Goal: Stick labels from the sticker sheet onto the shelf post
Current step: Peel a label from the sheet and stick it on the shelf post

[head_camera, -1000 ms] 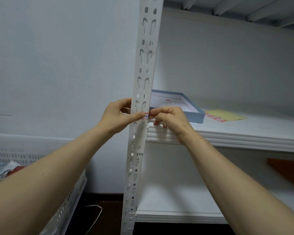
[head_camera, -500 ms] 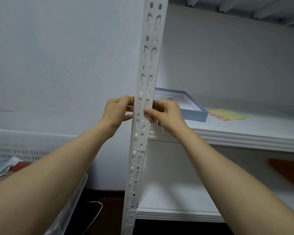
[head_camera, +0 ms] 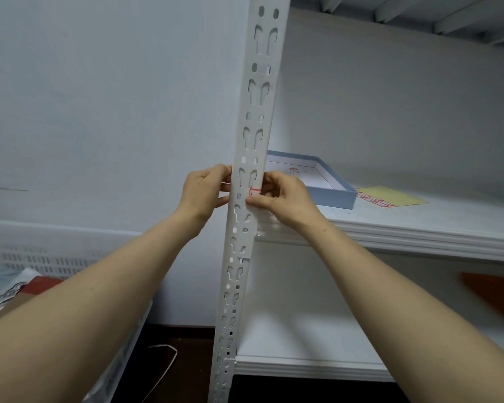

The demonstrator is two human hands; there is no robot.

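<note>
Mid-application, by the look of it. One small white label [head_camera: 255,192] with a red border pressed against the front face of the shelf post [head_camera: 246,181], just above the level of the upper shelf [head_camera: 419,228]. Only a corner of it showing; the rest hidden under the right thumb, so impossible to say whether fully flat or wrapped round the post's edge. No other label visible on the post above or below, so apparently an early one in the job, with smoothing down left to do here and more to fetch afterwards.

Right hand [head_camera: 282,199] at 3 o'clock of the label, grip closed on it, thumb pressing it to the metal and fingers curled behind the post's edge. Left hand [head_camera: 204,193] at 9 o'clock, grip pinched on the post's left flange, seemingly steadying it.

Post itself: pale grey-white angle steel, punched all the way up with paired keyhole slots and small round holes, leaning slightly in the wide-angle view.

Sticker sheet [head_camera: 390,197] well apart at 3 o'clock, lying flat on the upper shelf: yellow backing, a row of red-bordered labels along its near edge. Between it and the post, a shallow blue box [head_camera: 335,196], open and touching neither.
</note>
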